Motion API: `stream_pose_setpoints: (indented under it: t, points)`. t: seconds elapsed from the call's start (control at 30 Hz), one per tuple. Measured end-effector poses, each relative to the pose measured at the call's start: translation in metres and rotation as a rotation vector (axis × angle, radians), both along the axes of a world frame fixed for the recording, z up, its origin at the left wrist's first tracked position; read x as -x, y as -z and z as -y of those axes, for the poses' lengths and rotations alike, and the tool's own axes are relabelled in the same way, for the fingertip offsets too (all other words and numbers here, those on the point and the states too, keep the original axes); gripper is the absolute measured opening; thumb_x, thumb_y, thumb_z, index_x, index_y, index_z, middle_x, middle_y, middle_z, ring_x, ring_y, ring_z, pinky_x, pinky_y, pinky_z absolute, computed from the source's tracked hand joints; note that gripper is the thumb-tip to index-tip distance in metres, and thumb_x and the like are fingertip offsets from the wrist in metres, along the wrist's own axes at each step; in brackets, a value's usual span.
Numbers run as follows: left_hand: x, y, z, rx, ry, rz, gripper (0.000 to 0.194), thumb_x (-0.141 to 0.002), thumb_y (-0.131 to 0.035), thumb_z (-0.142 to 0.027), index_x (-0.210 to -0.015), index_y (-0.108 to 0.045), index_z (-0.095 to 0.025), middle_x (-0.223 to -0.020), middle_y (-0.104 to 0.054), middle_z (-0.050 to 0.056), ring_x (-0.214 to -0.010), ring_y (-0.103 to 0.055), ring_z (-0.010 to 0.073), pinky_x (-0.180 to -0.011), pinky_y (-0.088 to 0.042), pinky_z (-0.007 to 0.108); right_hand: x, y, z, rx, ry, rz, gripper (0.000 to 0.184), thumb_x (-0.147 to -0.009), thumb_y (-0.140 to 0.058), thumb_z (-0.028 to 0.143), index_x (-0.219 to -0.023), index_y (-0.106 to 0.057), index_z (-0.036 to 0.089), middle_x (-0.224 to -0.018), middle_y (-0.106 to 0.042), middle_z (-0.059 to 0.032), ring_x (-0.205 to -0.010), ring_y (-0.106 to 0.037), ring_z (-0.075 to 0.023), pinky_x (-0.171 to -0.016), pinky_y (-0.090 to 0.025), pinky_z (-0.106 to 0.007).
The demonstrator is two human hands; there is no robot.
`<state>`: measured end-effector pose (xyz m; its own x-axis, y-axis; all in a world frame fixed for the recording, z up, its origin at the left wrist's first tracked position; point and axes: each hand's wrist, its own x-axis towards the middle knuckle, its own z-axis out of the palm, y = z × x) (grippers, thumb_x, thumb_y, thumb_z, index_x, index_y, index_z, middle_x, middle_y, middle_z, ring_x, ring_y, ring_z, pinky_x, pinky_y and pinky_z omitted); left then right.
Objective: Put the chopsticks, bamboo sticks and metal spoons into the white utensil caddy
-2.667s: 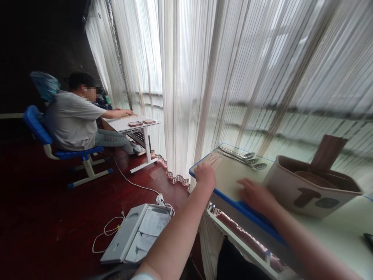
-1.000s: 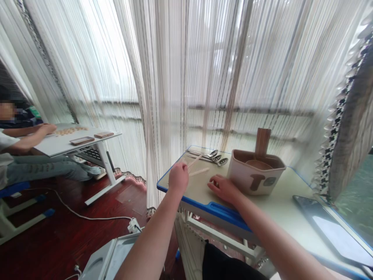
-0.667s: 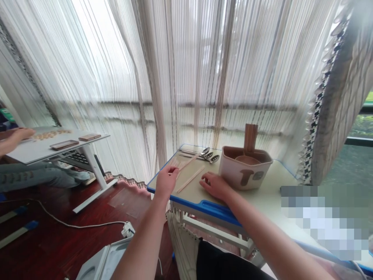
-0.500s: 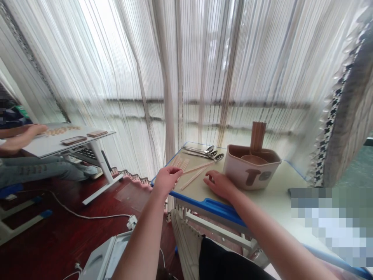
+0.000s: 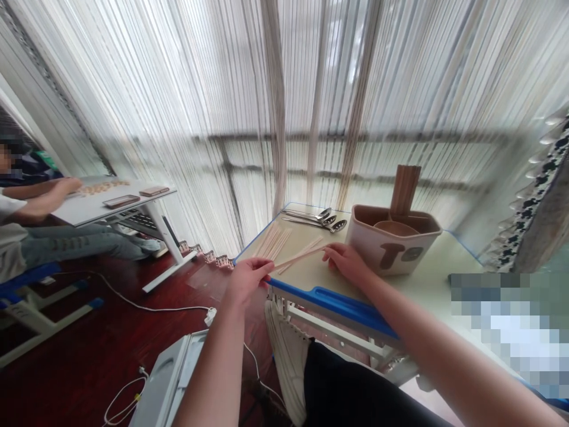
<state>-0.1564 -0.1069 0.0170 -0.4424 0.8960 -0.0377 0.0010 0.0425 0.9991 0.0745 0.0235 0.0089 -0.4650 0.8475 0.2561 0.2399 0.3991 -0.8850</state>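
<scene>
My left hand [image 5: 252, 276] pinches the near end of a pale wooden chopstick [image 5: 299, 258] between thumb and fingers, just over the table's front left corner. At the stick's other end, the fingertips of my right hand [image 5: 349, 261] close on it. Under it, more loose chopsticks [image 5: 313, 244] lie slanted on the table. Farther left, several chopsticks [image 5: 274, 240] rest side by side. Behind them lie metal slotted spoons [image 5: 328, 220], handles to the left. Right of my right hand stands a white and brown utensil caddy [image 5: 395, 252].
A brown upright bundle [image 5: 405, 190] rises from the caddy, beside a round brown cup. The beige table [image 5: 427, 267] has a blue edge [image 5: 342, 308]. Sheer curtains hang behind it. On the left, another person sits at a white table [image 5: 84, 210]. A cable crosses the floor.
My right hand, which lay apart on the table, has come to the far end of the chopstick. My left hand still holds its near end. The camera view has shifted slightly.
</scene>
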Motion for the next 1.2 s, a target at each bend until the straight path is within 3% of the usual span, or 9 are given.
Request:
stream_pose_setpoints:
  t: [0.17, 0.4, 0.53, 0.6, 0.73, 0.83, 0.97, 1.1, 1.2]
  points:
    - [-0.004, -0.001, 0.004, 0.023, 0.088, -0.092, 0.036, -0.059, -0.074, -0.037, -0.084, -0.066, -0.012, -0.07, -0.065, 0.003, -0.052, -0.056, 0.0096, -0.045, -0.044, 0.02, 0.0, 0.0, -0.001, -0.01, -0.005, -0.065, 0.028, -0.08, -0.049, 0.044, -0.075, -0.055, 0.017, -0.065, -0.058, 0.0001, -0.054, -0.05, -0.01, -0.052, -0.04, -0.022]
    - [-0.015, -0.012, 0.009, 0.124, 0.293, -0.394, 0.033, -0.071, -0.061, -0.044, -0.09, -0.066, -0.016, -0.059, -0.062, 0.0, -0.047, -0.056, 0.0125, -0.048, -0.044, 0.023, 0.001, -0.004, 0.001, 0.005, -0.028, -0.151, 0.026, -0.08, -0.049, 0.043, -0.075, -0.055, 0.018, -0.062, -0.057, 0.0012, -0.052, -0.05, -0.0099, -0.053, -0.041, -0.024]
    - [-0.024, -0.018, 0.009, 0.085, 0.514, -0.5, 0.024, -0.076, -0.054, -0.041, -0.08, -0.063, -0.019, -0.057, -0.06, -0.002, -0.052, -0.058, 0.0138, -0.051, -0.042, 0.022, 0.001, -0.018, 0.012, 0.159, -0.078, -0.293, 0.034, -0.078, -0.054, 0.05, -0.075, -0.056, 0.016, -0.065, -0.06, -0.0009, -0.051, -0.05, -0.0095, -0.052, -0.041, -0.024]
    - [-0.032, -0.023, 0.005, 0.04, 0.535, -0.521, 0.022, -0.077, -0.053, -0.04, -0.078, -0.06, -0.02, -0.063, -0.061, -0.002, -0.055, -0.06, 0.0137, -0.052, -0.042, 0.022, -0.001, -0.029, 0.021, 0.193, -0.115, -0.36, 0.034, -0.076, -0.058, 0.051, -0.074, -0.058, 0.016, -0.064, -0.059, -0.0004, -0.053, -0.051, -0.0096, -0.053, -0.041, -0.025]
    - [-0.06, -0.036, -0.01, -0.113, 0.497, -0.505, 0.023, -0.08, -0.05, -0.04, -0.083, -0.059, -0.019, -0.073, -0.064, 0.001, -0.063, -0.062, 0.0147, -0.056, -0.043, 0.022, -0.015, -0.05, 0.034, 0.035, -0.131, -0.441, 0.028, -0.073, -0.066, 0.045, -0.082, -0.063, 0.018, -0.066, -0.06, 0.0001, -0.057, -0.053, -0.0107, -0.056, -0.044, -0.026]
    - [-0.089, -0.045, -0.028, -0.27, 0.489, -0.498, 0.024, -0.082, -0.05, -0.039, -0.085, -0.061, -0.018, -0.074, -0.066, 0.003, -0.064, -0.06, 0.0143, -0.055, -0.042, 0.022, -0.033, -0.062, 0.037, -0.228, 0.009, -0.437, 0.024, -0.075, -0.065, 0.04, -0.088, -0.064, 0.02, -0.07, -0.061, -0.0011, -0.062, -0.055, -0.013, -0.059, -0.046, -0.027]
    - [-0.128, -0.059, -0.06, -0.45, 0.373, -0.359, 0.027, -0.081, -0.053, -0.04, -0.089, -0.063, -0.016, -0.077, -0.067, 0.005, -0.069, -0.061, 0.0144, -0.061, -0.046, 0.023, -0.065, -0.069, 0.032, -0.608, 0.387, -0.42, 0.017, -0.082, -0.056, 0.034, -0.087, -0.066, 0.02, -0.081, -0.063, -0.0046, -0.071, -0.057, -0.0158, -0.065, -0.046, -0.03]
    - [-0.159, -0.081, -0.095, -0.58, 0.196, -0.292, 0.029, -0.078, -0.058, -0.041, -0.089, -0.066, -0.015, -0.077, -0.068, 0.005, -0.07, -0.062, 0.0145, -0.064, -0.049, 0.024, -0.09, -0.073, 0.022, -0.708, 0.649, -0.407, 0.019, -0.085, -0.049, 0.031, -0.092, -0.064, 0.02, -0.085, -0.062, -0.0058, -0.07, -0.056, -0.016, -0.063, -0.046, -0.03]
    - [-0.178, -0.096, -0.119, -0.662, 0.175, -0.308, 0.028, -0.078, -0.058, -0.039, -0.088, -0.067, -0.015, -0.079, -0.069, 0.006, -0.07, -0.063, 0.0142, -0.066, -0.05, 0.025, -0.098, -0.075, 0.013, -0.808, 0.766, -0.229, 0.019, -0.083, -0.05, 0.029, -0.093, -0.064, 0.021, -0.087, -0.063, -0.0062, -0.082, -0.055, -0.0195, -0.076, -0.046, -0.034]
